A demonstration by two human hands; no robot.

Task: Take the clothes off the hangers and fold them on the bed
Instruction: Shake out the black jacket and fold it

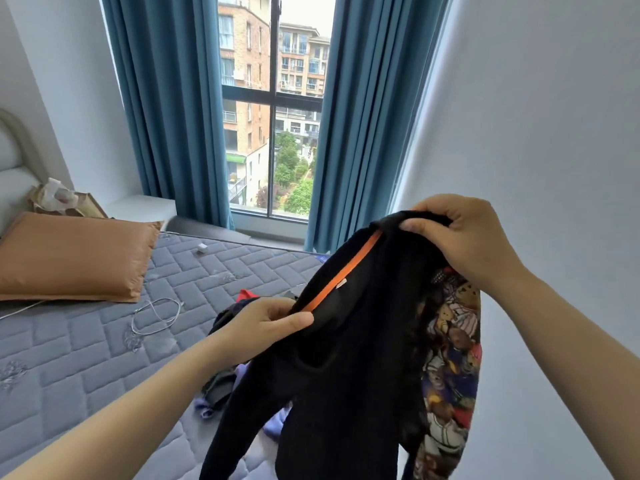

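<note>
A bare quilted bed point(86, 348) fills the left of a bedroom with blue curtains point(166, 109) drawn back from a tall window. Above the bed's near right corner a person holds up a black garment point(346, 358) with an orange strip point(341, 271) at its neck; a cartoon-print garment point(450, 358) hangs just behind it. On the bed behind the black garment lies a heap of other clothes point(225, 386), with a tan pillow point(72, 258) and a loose white cable point(156, 315) farther up the bed. The right hand point(464, 237) is clenched on the upper shoulder of the black garment; the left hand point(263, 323) pinches the lower neckline. No hanger can be made out. If one is hidden inside, a hard tug could likely snag the neck, or the print piece could slip to the floor.
</note>
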